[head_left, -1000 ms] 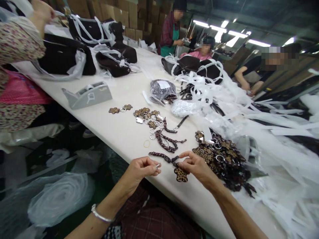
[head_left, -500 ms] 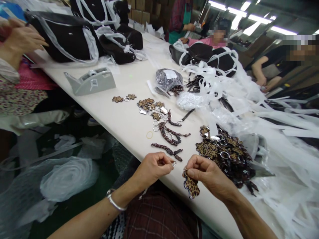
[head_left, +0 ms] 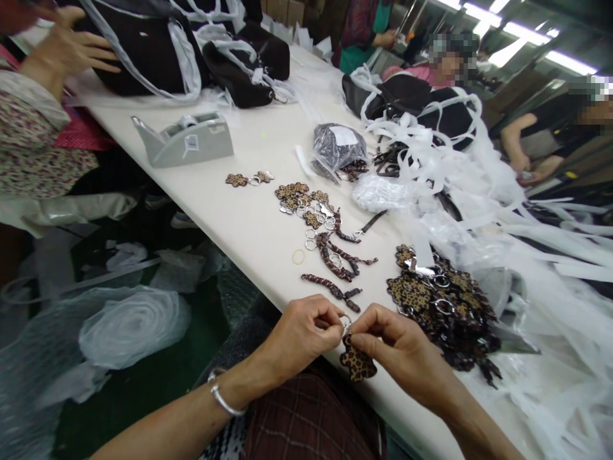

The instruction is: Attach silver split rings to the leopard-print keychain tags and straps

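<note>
Over the table's near edge, my left hand [head_left: 313,326] pinches a small silver key ring [head_left: 345,323]. Beside it, almost touching, my right hand [head_left: 390,335] grips the top of a leopard-print charm [head_left: 357,361] with a wavy outline, which hangs down. Whether ring and charm are linked is hidden by the fingers. Just beyond my hands lies a brown braided cord [head_left: 330,291]. Farther back are more braided cords [head_left: 338,259], loose rings and a cluster of leopard-print charms [head_left: 299,198]. To the right sits a heap of finished-looking charms with rings and dark cords [head_left: 440,300].
A grey tape dispenser [head_left: 191,140] stands at the table's left edge. Behind are a plastic bag of cords [head_left: 338,147], black bags [head_left: 244,76] and white strips [head_left: 431,160]. A co-worker's hand [head_left: 71,51] is at upper left; other people work across the table.
My hands have come together, bringing the ring up against the top of the charm. The camera view has shifted slightly. The co-worker's hand at left has moved a little.
</note>
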`<state>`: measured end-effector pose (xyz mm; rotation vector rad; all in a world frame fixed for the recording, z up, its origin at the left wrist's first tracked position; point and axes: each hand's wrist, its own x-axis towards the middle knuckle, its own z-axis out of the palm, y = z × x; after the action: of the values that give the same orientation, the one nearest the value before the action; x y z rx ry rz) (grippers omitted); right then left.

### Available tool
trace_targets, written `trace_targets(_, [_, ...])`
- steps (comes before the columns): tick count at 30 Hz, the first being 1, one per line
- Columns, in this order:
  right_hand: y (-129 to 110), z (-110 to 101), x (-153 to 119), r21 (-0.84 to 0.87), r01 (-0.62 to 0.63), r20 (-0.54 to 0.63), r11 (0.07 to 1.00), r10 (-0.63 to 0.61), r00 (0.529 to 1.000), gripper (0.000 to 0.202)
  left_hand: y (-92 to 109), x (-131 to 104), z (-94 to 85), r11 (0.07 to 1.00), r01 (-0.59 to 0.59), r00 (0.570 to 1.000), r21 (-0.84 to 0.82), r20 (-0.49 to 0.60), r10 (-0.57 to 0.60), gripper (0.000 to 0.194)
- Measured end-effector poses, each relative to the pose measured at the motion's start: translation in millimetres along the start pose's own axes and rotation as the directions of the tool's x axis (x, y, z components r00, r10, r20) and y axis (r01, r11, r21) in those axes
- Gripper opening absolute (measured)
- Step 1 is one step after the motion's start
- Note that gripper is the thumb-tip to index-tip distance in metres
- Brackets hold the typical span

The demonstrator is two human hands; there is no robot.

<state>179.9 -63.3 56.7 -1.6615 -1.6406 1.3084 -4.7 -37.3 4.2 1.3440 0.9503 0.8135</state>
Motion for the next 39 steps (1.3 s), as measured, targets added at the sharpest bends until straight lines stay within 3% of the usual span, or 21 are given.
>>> trace_targets(6, [-10.1,8.3,2.8,-0.171,0.131,-0.037,0.977,-0.139,0.99,0.012,1.3,-1.8,-6.2,0.997,-0.062,0.997,0.055,-0.031,0.064,0.013])
trace_targets(16, [-6.9,7.1,5.2,-0.256,0.107,0.001,0.961,-0.11,0.994,0.011,1.1,-4.7,-11.2,0.998,-0.048,0.998,0.05,-0.035,0.05,0.011])
trace_targets(20, [-6.4,5.9,3.6,-0.275,0.08,0.021,0.958,-0.077,0.997,0.012,0.0,-7.5,-11.4,1.0,-0.007,1.0,0.022,-0.009,0.007,0.009])
trace_targets(26, [3.8,6.7,8.3,-0.267,0.088,0.032,0.96,-0.082,0.996,0.012,-5.1,-9.8,-10.7,0.979,0.124,0.989,-0.16,0.095,-0.11,0.006])
trace_targets(30, [11.6,0.5,24.0,-0.225,0.063,0.015,0.972,-0.061,0.998,0.015,-7.9,-12.4,-20.3,0.971,0.155,0.986,-0.183,0.096,-0.139,0.004])
trace_targets(34, [9.9,6.0,53.1,-0.326,0.144,-0.072,0.934,-0.176,0.982,0.018,-16.3,-15.7,-40.1,0.974,0.163,0.986,-0.157,0.007,-0.164,0.005])
trace_targets(36, [7.6,18.0,71.6,-0.399,0.234,-0.063,0.887,-0.281,0.958,0.015,-21.8,-16.7,-50.1,0.975,0.162,0.985,-0.153,-0.036,-0.169,0.006])
trace_targets(39, [7.5,40.7,98.2,-0.597,0.305,0.007,0.742,-0.375,0.927,0.015,-27.7,-17.1,-61.7,0.977,0.152,0.982,-0.151,-0.091,-0.167,0.007])
